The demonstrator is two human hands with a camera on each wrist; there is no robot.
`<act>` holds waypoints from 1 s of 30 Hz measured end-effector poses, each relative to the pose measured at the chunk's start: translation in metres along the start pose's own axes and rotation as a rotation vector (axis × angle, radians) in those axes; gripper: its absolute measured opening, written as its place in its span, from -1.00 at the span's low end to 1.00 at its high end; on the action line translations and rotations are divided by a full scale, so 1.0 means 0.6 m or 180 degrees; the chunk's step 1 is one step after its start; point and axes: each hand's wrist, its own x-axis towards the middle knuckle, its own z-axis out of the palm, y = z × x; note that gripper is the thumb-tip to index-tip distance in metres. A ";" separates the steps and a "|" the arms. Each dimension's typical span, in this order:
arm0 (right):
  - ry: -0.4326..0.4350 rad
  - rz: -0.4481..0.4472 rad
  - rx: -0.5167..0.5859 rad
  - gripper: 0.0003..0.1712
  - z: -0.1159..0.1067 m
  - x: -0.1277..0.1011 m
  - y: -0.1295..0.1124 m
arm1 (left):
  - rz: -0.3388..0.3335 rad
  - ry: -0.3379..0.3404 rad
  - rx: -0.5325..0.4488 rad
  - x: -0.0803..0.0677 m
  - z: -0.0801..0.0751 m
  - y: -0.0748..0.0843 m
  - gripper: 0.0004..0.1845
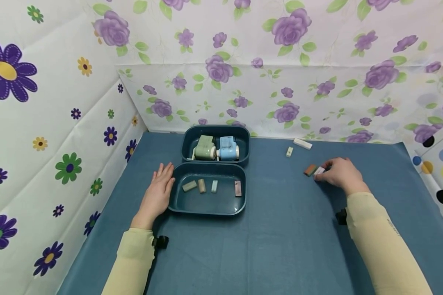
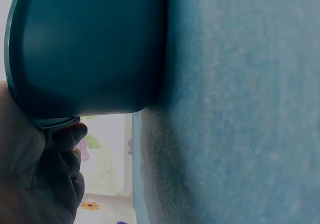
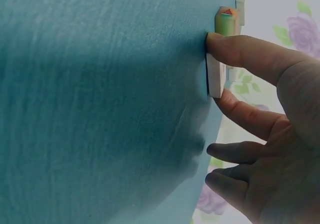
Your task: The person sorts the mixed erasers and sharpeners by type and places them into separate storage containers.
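Pick-up step: right hand (image 1: 340, 173) fingers (image 3: 250, 54) pinch a small white rectangular eraser block (image 1: 319, 171) on the blue-clothed desk (image 1: 280, 246); left hand (image 1: 158, 194), fingers straight, rests against the teal plastic tray (image 1: 206, 209). Next, probably: lift.

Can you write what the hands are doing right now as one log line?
left hand rests against tray | right hand pinches white block on cloth | brown block beside

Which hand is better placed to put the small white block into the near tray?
Right: the right hand already pinches the white block; the left hand rests against the near tray.
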 end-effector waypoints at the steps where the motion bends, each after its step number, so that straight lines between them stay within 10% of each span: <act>1: 0.0004 0.0006 -0.0007 -0.17 0.000 0.000 -0.001 | 0.0000 0.0000 0.0001 0.000 0.000 0.000 -0.41; 30: 0.0202 -0.0046 -0.0172 -0.21 0.015 -0.010 -0.004 | 0.0033 0.0084 0.0015 -0.001 0.000 0.007 -0.43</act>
